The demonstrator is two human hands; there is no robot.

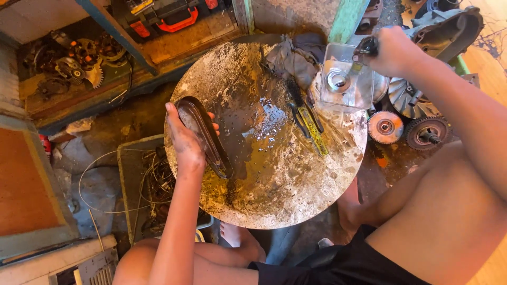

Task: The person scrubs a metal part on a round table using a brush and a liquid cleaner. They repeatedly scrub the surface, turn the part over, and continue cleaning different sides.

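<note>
Greasy dark guide (206, 138) clamped in left hand (185, 143); right hand (393, 51) grips brush (365, 50).

The round metal tray (274, 200) is dull silver mottled with brown grease and dark specks, the long curved part (203, 134) glossy dark brown, the container (346, 79) clear, the rag (293, 55) grey, the screwdriver handle (315, 134) yellow-green, the tool case (169, 18) black with red-orange latches.
</note>
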